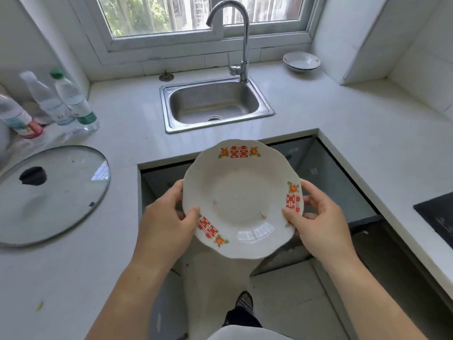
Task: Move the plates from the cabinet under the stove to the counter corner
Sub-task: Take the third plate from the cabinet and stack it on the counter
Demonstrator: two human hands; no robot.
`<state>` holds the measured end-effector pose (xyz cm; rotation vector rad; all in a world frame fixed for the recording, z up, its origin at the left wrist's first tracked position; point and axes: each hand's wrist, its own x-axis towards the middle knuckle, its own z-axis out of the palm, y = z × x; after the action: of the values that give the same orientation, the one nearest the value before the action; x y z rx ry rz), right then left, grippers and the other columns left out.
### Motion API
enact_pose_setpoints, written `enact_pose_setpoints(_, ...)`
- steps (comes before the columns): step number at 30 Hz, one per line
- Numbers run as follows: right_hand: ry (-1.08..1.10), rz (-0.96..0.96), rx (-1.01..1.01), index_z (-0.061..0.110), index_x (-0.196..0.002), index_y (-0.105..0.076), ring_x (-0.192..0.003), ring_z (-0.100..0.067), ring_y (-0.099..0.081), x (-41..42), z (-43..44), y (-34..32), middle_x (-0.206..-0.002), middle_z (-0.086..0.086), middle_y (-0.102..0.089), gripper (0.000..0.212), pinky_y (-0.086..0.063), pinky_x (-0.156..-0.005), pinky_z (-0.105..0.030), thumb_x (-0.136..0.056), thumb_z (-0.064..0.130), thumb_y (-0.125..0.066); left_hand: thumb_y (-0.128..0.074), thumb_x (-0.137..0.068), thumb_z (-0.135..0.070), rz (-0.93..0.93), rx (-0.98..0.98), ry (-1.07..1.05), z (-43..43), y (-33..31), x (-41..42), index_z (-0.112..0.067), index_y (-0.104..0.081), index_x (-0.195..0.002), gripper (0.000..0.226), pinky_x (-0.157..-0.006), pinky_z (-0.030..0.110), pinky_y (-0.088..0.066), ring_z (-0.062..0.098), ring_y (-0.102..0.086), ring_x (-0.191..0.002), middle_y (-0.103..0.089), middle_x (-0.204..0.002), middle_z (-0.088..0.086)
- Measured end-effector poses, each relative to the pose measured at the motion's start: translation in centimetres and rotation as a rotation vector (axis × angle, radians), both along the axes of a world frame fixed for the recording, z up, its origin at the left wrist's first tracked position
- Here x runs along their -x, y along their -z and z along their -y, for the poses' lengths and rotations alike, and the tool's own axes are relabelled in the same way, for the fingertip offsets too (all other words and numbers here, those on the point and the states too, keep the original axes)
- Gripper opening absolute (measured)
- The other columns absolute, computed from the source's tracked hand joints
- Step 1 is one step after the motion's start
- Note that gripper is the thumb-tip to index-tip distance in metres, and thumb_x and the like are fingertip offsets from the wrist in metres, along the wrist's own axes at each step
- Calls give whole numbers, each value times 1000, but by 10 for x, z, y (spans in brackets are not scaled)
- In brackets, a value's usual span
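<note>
So: one plate [241,200] in the air, carried two-handed, over the floor gap just in front of the sink counter's edge and touching nothing else. The left hand [166,222] pinches the near-left rim and the right hand [318,222] the right rim. Both have thumbs on top and fingers curled underneath, so both are clamped on the plate.

Target looks like the far right corner of the counter [343,111] under the window, where a small stack of dishes [302,60] already sits (two, I think, hard to count from here).

How I'd do this step:
- Hold the opposed grip until the plate is down. The glaze looks slick.
- Route right of the faucet [245,45], not over the sink [220,125].
- Lower it flat and centred on the stack. Let go only once it seats, so there's no rim-on-rim clack.

Orientation: face up, well towards the ceiling, and the far edge looks a touch higher than the near one. It's a round scalloped plate, so there's no real long axis. For reference, one red emblem points away at the sink, one is by the right thumb, and one is at the near left.

The stove [438,217] is off at the right edge, well apart from the plate.
</note>
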<state>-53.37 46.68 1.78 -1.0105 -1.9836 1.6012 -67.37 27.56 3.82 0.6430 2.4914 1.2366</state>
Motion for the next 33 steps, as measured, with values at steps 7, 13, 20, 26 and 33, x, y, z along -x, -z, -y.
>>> enact_pose_setpoints(7, -88, -51, -10, 37, -126, -50, -73, -6, -70, 92, -51, -16, -98, 10, -66, 57, -58, -58, -22, -81, 9, -69, -64, -85, -18, -4, -108, -98, -40, -20, 75, -55, -49, -104, 44, -57, 10, -47, 0, -67, -70, -60, -85, -32)
enact_pose_setpoints(13, -111, -43, 62, 37, -123, -54, -71, -13, -72, 169, -80, -11, -97, 7, -70, 55, -59, -63, -33, -80, 6, -69, -68, -81, -8, 140, -265, -251, -62, -18, 147, -56, -51, -94, 51, -64, 28, -58, 3, -70, -68, -69, -83, -29)
enact_pose_setpoints(20, 61, -24, -19, 40, -122, -52, -71, -9, -70, 249, -143, -30, -97, 9, -67, 53, -59, -71, -38, -80, 12, -70, -70, -79, -8, 253, -394, -175, -148, -25, 255, -32, -58, -116, 46, -66, 31, -60, 12, -71, -78, -68, -102, -9)
enact_pose_setpoints(26, 259, -41, -57, 34, -130, -49, -82, -14, -70, 287, -189, -47, -100, 7, -68, 60, -59, -70, -41, -79, 12, -71, -70, -78, -6, 257, -422, 35, -217, -41, 323, -28, -61, -117, 46, -67, 35, -60, 9, -71, -70, -69, -99, -7)
enact_pose_setpoints(33, 410, 10, -24, 35, -121, -55, -75, -11, -70, 282, -224, -48, -96, 4, -69, 52, -60, -60, -32, -79, 9, -71, -69, -79, -4, 361, -402, 240, -283, -30, 348, -28, -61, -118, 46, -60, 29, -59, 17, -71, -69, -71, -91, -4)
